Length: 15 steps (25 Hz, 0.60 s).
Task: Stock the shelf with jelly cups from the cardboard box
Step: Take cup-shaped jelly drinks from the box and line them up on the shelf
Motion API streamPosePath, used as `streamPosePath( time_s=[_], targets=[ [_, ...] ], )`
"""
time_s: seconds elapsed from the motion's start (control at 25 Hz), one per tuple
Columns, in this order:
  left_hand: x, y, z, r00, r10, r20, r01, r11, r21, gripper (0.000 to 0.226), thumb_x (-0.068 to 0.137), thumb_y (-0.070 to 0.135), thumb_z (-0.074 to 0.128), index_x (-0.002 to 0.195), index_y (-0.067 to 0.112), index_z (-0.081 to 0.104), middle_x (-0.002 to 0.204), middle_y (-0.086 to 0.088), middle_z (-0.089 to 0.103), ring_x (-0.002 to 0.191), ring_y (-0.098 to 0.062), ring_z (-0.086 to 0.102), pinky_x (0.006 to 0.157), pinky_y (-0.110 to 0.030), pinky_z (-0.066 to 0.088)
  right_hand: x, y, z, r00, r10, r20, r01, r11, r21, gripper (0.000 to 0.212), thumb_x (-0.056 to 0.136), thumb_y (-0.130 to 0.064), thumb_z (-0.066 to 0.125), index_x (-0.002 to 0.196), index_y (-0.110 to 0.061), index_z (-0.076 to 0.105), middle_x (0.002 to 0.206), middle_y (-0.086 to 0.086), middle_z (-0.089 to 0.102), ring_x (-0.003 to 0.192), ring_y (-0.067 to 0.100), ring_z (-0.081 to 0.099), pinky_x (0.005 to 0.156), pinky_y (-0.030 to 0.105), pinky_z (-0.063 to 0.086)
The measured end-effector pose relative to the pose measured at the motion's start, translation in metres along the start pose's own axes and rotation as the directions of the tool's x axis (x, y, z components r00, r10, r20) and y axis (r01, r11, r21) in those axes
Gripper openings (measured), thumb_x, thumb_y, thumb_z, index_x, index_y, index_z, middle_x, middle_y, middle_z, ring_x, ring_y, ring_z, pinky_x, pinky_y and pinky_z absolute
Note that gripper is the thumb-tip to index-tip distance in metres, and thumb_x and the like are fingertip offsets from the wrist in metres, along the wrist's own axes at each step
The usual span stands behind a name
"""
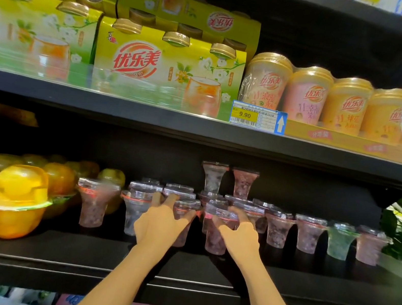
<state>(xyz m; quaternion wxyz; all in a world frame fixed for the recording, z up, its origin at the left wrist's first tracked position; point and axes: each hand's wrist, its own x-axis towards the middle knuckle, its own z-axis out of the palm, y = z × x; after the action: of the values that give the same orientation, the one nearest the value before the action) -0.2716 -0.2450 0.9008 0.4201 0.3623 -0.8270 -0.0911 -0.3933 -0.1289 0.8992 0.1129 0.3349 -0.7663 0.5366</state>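
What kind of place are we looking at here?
Most likely a grocery or convenience store aisle: black shelves stacked with packaged drink cups, a price tag reading 9.90 on the shelf edge, and rows of jelly cups below.

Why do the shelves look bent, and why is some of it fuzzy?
Head view: the wide-angle lens bows the shelf edge; the orange fruit cups at the left and the milk tea cups at the right smear with blur; the price tag stays readable; the lower shelf's back lies in deep shadow.
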Motion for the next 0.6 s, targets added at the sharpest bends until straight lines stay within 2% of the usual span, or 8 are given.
streamPosePath(
  time_s=[0.24,0.36,0.6],
  targets=[
    [0.005,-0.001,0.002,1.000,0.009,0.015,-0.009,1.000,0.006,0.063,0.084,0.068,0.040,0.135,0.032,0.036,0.149,-0.002,0.025,0.119,-0.025,0.051,0.076,-0.032,0.047,0.006,0.001,-0.001,0.999,0.008,0.037,-0.009,1.000,0.021,0.054,0.081,-0.047,0.065,0.129,-0.029,0.048,0.144,0.006,0.040,0.125,0.028,0.044,0.098,0.036,0.043],
    [0.009,-0.003,0.004,0.998,0.008,0.060,-0.006,0.999,-0.042,0.062,0.084,0.066,0.043,0.135,0.032,0.036,0.148,-0.003,0.028,0.122,-0.026,0.048,0.085,-0.035,0.050,0.010,0.005,-0.001,0.998,0.002,0.068,-0.005,0.999,0.038,0.054,0.081,-0.046,0.066,0.129,-0.029,0.048,0.143,0.004,0.041,0.126,0.025,0.044,0.098,0.033,0.042],
    [0.015,-0.002,0.004,0.989,-0.025,0.146,0.033,0.998,-0.053,0.064,0.085,0.064,0.044,0.139,0.033,0.031,0.153,-0.004,0.021,0.132,-0.028,0.037,0.094,-0.041,0.045,0.015,0.007,0.000,0.996,0.029,0.086,-0.028,1.000,-0.009,0.059,0.077,-0.053,0.067,0.129,-0.032,0.047,0.143,0.001,0.040,0.126,0.024,0.043,0.098,0.033,0.042]
  ],
)
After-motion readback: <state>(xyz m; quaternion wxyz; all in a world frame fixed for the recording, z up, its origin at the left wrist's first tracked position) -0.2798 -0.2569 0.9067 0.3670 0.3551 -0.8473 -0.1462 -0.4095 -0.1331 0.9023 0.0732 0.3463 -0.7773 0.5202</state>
